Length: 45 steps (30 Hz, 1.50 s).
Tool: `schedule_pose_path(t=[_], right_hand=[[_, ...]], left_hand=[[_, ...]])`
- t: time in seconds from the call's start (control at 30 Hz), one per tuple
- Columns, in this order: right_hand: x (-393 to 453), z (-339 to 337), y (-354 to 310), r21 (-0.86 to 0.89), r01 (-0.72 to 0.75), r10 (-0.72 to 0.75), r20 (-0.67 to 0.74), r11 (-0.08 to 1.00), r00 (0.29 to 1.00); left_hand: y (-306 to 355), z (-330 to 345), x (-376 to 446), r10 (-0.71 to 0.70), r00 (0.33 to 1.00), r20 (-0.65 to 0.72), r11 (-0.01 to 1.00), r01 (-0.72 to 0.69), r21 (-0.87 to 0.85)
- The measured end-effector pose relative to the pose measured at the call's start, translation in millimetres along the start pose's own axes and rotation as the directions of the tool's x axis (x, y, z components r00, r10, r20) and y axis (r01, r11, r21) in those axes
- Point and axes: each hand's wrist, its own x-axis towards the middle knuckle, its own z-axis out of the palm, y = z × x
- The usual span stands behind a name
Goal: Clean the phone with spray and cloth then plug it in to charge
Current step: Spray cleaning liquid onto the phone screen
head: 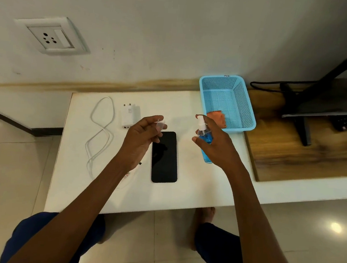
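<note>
Your phone (165, 157) lies flat and face up on the white bench (75, 185), its black screen dark and glossy, long side running away from you. It sits between your two forearms, touching neither hand.

Your right hand (215, 144) is curled round the spray bottle (204, 137), a clear bottle of blue liquid with a white pump top, held above the bench just right of the phone's far end.

Your left hand (142, 132) is raised over the phone's far left corner, its fingertips pinching a small clear cap (161, 125).

The white cable (101, 133) lies looped at the left of the bench, with the white charger (129, 116) just beside it. The orange cloth (217, 118) rests in the near corner of the blue basket (244, 99), and the wall socket (50, 36) is up on the left.
</note>
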Motion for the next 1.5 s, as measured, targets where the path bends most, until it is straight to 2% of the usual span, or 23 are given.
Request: schedule_pose_path(t=[0.13, 0.23, 0.3, 0.43, 0.6, 0.77, 1.03, 1.1, 1.2, 1.27, 1.3, 1.5], right_hand=[[-2.9, 0.0, -0.6, -0.044, 0.016, -0.015, 0.013, 0.999, 1.000], [-2.6, -5.7, -4.7, 0.005, 0.007, -0.006, -0.036, 1.000, 0.999], [-2.3, -8.2, -7.4, -0.003, -0.003, 0.003, -0.061, 1.000, 0.998], [-2.9, -9.5, -6.8, -0.077, -0.035, 0.032, -0.045, 0.996, 0.998], [-2.5, -10.2, -4.4, -0.110, -0.051, 0.046, -0.043, 0.993, 0.998], [-0.2, -10.6, -1.2, -0.117, -0.053, 0.047, -0.056, 0.992, 0.997], [3.3, -7.2, 3.6, -0.131, -0.064, 0.053, -0.080, 0.989, 0.995], [2.9, -7.2, 4.3, -0.095, -0.049, 0.040, -0.091, 0.994, 0.995], [2.9, -9.5, 4.2, -0.006, -0.045, 0.044, -0.100, 0.999, 0.994], [3.8, -11.0, 2.9, 0.036, -0.041, 0.044, -0.101, 0.999, 0.994], [4.1, -11.4, 1.1, 0.049, -0.039, 0.044, -0.104, 0.998, 0.994], [0.8, -12.2, -8.3, 0.071, 0.067, -0.057, -0.137, 0.995, 0.989]], left_hand=[[-4.7, 9.5, 8.4, 0.021, 1.000, -0.006, 0.990, -0.020, 0.139], [-5.7, 17.8, 30.4, 0.068, 0.997, -0.030, 0.923, -0.051, 0.382], [-8.7, 21.6, 49.2, 0.128, 0.991, -0.024, 0.833, -0.094, 0.546], [-19.0, 26.3, 86.1, 0.267, 0.961, 0.074, 0.569, -0.219, 0.793], [-29.2, 23.6, 117.7, 0.279, 0.956, 0.096, 0.343, -0.193, 0.919], [-37.5, 18.8, 123.8, 0.269, 0.950, 0.158, 0.195, -0.214, 0.957], [-37.7, 18.3, 118.8, 0.205, 0.970, 0.132, 0.173, -0.169, 0.970], [-30.8, 18.1, 107.1, 0.224, 0.968, 0.115, 0.225, -0.166, 0.960], [-24.1, 13.3, 72.2, 0.282, 0.959, 0.028, 0.370, -0.136, 0.919], [-25.2, 10.3, 39.6, 0.271, 0.962, -0.041, 0.459, -0.092, 0.884], [-27.4, 8.9, 22.0, 0.259, 0.964, -0.064, 0.470, -0.067, 0.880], [-58.4, 17.0, -63.4, 0.154, 0.970, -0.190, 0.366, 0.122, 0.923]])
